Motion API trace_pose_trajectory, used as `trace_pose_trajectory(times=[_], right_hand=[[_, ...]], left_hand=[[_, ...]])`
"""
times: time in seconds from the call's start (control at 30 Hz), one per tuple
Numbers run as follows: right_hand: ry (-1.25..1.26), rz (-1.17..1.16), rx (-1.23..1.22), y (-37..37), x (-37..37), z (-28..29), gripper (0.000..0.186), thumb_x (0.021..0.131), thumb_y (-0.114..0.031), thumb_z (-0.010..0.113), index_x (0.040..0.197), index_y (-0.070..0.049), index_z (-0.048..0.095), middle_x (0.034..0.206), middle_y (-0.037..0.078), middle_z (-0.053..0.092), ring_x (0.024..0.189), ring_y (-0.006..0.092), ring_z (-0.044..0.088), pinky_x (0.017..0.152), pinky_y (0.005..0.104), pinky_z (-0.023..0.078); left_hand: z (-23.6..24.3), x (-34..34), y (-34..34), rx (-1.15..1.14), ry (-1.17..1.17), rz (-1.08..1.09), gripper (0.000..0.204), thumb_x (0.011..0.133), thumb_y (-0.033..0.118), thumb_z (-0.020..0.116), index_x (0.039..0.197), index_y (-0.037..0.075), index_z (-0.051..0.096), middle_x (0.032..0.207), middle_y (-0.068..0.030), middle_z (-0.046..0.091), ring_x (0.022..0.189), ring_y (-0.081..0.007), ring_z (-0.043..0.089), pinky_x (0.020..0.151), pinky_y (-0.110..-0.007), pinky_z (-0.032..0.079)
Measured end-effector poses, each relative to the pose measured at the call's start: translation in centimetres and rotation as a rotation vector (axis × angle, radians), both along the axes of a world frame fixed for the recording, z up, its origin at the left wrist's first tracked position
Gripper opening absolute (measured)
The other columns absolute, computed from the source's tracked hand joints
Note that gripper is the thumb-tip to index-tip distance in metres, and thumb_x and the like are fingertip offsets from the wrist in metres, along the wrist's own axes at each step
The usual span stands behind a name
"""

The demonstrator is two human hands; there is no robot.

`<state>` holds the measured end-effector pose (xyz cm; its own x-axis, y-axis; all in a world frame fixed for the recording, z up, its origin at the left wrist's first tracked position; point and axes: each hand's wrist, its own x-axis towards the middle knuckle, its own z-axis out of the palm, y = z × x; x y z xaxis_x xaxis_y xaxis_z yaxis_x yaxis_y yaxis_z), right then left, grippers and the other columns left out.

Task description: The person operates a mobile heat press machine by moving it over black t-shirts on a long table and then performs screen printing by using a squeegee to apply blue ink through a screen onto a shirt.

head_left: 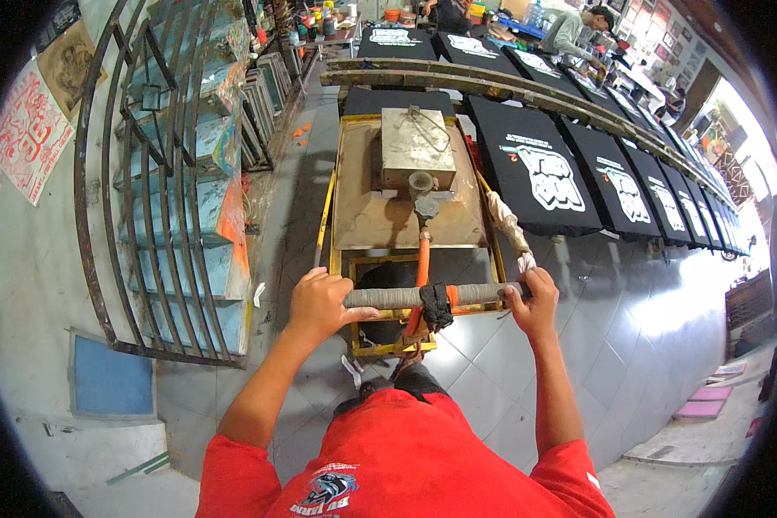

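A wheeled yellow metal cart (325, 211) carries a wide tan metal hood (363, 224) with a steel box (417, 138) on top and an orange hose running toward me. Across its near end is a wrapped handlebar (388, 297), with black material (437, 308) tied round the middle. My left hand (318, 302) is closed on the bar's left end, thumb along it. My right hand (535, 298) is closed on its right end, beside a white cloth-wrapped part.
Rows of black printed shirts (509, 138) on platens line long rails ahead and to the right. A metal railing (160, 337) beside painted steps stands left. Screen frames (259, 116) lean behind it. A person in grey (561, 43) bends over the far row; another person (449, 13) stands farther back.
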<state>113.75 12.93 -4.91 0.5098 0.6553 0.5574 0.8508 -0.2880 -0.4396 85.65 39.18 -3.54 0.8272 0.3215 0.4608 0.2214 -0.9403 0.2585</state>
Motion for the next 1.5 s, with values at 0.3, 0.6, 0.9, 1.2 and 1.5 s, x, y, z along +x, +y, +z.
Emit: trace_pose_trajectory(times=[0.3,0.6,0.9,1.2,1.5], right_hand=[[-0.054,-0.050,0.040,2.8,0.1,-0.9,0.036,0.072,-0.032,0.076,0.071,-0.002,0.057,0.071,0.013,0.056,0.070,0.0345,0.056,0.064,0.0429,0.044],[-0.057,-0.089,0.113,5.0,2.4,-1.5,0.040,0.071,-0.037,0.078,0.071,0.000,0.062,0.071,0.017,0.061,0.069,0.0360,0.060,0.063,0.0441,0.046],[0.020,-0.089,0.023,8.4,5.8,-0.4,0.045,0.076,-0.042,0.076,0.081,0.002,0.067,0.078,0.020,0.065,0.075,0.0372,0.064,0.067,0.0418,0.049],[0.047,-0.155,-0.109,10.8,7.2,-0.4,0.055,0.078,-0.053,0.070,0.079,0.002,0.065,0.081,0.023,0.065,0.080,0.0406,0.063,0.069,0.0453,0.048],[0.144,-0.126,-0.142,12.1,7.4,0.3,0.058,0.080,-0.057,0.067,0.078,0.001,0.065,0.081,0.023,0.066,0.081,0.0407,0.064,0.070,0.0458,0.048]], left_hand=[[-1.2,0.0,2.7,0.023,0.001,0.048,0.066,0.062,0.067,0.072,0.061,0.003,0.054,0.063,-0.0149,0.057,0.066,-0.0359,0.059,0.070,-0.045,0.049],[-1.1,2.9,5.1,0.040,0.018,0.049,0.072,0.065,0.074,0.066,0.062,0.002,0.056,0.066,-0.0157,0.060,0.071,-0.0366,0.061,0.066,-0.047,0.048],[-1.0,6.5,8.3,0.007,0.076,0.084,0.076,0.066,0.076,0.064,0.066,0.001,0.061,0.071,-0.0178,0.063,0.073,-0.0372,0.064,0.065,-0.047,0.049],[-0.9,8.3,11.3,0.010,0.117,0.115,0.076,0.063,0.077,0.066,0.073,0.002,0.069,0.073,-0.0179,0.066,0.075,-0.0365,0.066,0.067,-0.046,0.052],[-0.2,8.8,12.4,-0.040,0.151,0.125,0.076,0.064,0.075,0.068,0.076,0.001,0.069,0.075,-0.0200,0.066,0.077,-0.0392,0.065,0.070,-0.048,0.051]])
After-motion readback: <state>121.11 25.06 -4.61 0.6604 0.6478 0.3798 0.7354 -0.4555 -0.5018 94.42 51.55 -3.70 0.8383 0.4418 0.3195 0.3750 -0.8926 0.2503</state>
